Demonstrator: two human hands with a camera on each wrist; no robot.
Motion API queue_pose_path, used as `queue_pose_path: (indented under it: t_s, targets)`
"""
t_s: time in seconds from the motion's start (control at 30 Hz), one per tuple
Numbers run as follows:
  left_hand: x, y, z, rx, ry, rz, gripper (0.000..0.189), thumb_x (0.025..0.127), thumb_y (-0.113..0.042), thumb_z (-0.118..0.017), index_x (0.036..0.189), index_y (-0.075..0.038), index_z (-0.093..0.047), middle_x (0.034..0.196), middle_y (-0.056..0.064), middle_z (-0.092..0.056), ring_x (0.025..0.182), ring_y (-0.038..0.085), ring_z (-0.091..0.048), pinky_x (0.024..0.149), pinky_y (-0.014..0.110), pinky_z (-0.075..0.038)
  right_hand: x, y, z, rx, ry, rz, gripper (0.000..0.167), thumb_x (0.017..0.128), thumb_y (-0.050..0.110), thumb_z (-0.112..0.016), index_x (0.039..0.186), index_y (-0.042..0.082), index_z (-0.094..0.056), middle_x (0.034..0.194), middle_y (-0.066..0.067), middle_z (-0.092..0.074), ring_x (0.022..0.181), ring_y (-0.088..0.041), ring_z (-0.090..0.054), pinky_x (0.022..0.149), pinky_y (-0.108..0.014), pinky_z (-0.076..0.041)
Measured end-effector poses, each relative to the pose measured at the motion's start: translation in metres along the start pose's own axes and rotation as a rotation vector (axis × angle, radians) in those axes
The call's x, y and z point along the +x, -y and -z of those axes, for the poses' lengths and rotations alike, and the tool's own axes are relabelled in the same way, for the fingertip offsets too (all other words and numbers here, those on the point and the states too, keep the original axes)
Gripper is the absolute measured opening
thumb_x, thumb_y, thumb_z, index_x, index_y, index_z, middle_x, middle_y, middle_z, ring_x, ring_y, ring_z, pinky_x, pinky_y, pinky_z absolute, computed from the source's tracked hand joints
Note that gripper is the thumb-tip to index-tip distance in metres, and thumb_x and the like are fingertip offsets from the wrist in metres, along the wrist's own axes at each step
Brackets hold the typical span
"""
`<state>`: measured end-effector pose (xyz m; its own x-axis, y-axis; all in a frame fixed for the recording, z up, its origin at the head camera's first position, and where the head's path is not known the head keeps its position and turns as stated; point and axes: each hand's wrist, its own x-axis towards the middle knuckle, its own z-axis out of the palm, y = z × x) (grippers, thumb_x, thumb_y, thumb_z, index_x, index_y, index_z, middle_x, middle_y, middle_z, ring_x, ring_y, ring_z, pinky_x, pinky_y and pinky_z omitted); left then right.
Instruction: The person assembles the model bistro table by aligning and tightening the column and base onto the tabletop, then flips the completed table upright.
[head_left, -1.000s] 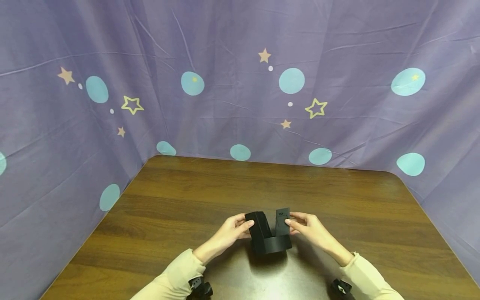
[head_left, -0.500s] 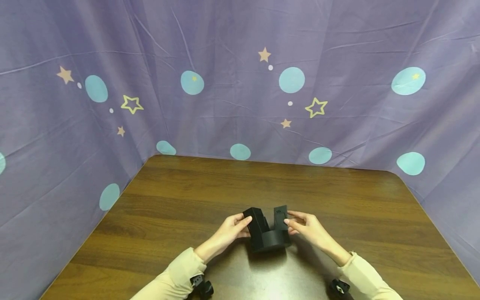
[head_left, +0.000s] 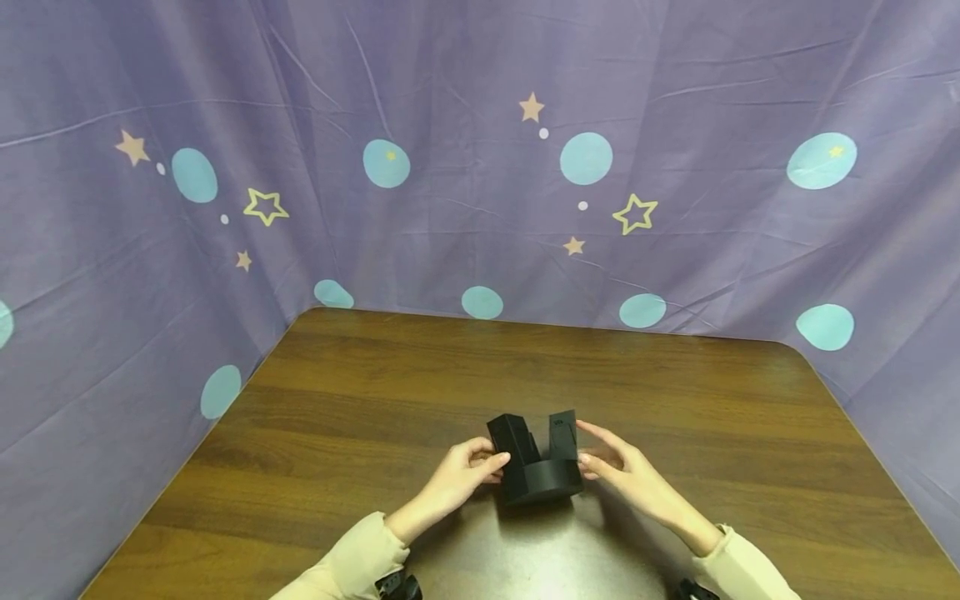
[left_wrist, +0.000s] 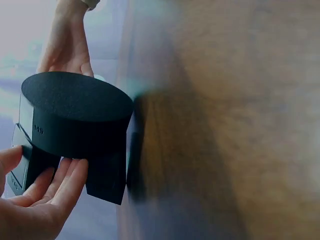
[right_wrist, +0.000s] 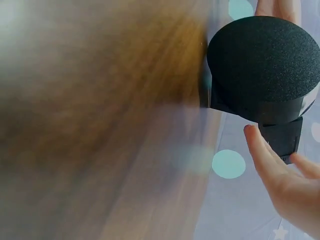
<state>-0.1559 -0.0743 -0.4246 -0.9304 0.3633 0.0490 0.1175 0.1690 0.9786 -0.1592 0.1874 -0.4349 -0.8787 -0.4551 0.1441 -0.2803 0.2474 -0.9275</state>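
Observation:
A black object with a round base and two upright blocks stands between both hands near the middle of the wooden table, its disc-like side facing the person. My left hand holds the left block, thumb on its front face and the other fingers partly hidden behind. In the left wrist view, the round part carries small raised marks, and the fingers reach under it. Beside the right block, my right hand has long, loosely bent fingers; the index fingertip is at the block's top edge. Whether its thumb touches cannot be told.
The wooden table stretches around the hands. Behind and to the sides hangs a purple curtain with stars and teal spots. A small dark camera sits at the left wrist.
The black object tipped slightly upward earlier and is now nearly still. My right thumb has come off the right block's front to its edge, and my left hand has slid a little lower.

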Motion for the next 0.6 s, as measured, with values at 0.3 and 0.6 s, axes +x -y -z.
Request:
queue_pose_path:
  t_s: [0.3, 0.6]
  targets:
    - [-0.017, -0.009, 0.003, 0.138, 0.031, -0.044, 0.02, 0.081, -0.007, -0.063, 0.092, 0.008, -0.056, 0.09, 0.019, -0.062, 0.085, 0.031, -0.061, 0.068, 0.02, -0.049, -0.01, 0.0, -0.003, -0.022, 0.05, 0.127, 0.048, 0.086, 0.012, -0.057, 0.13, 0.002, -0.04, 0.121, -0.02, -0.05, 0.105, -0.026, -0.053, 0.084, -0.037, -0.047]
    - [-0.014, 0.018, 0.002, 0.139, 0.094, -0.117, 0.035, 0.068, -0.008, -0.075, 0.094, 0.004, -0.055, 0.1, 0.015, -0.055, 0.09, 0.031, -0.061, 0.076, 0.026, -0.051, -0.011, -0.005, -0.007, -0.066, 0.078, 0.166, 0.044, 0.083, 0.014, -0.062, 0.122, 0.003, -0.046, 0.116, -0.018, -0.053, 0.104, -0.015, -0.053, 0.087, -0.035, -0.046]
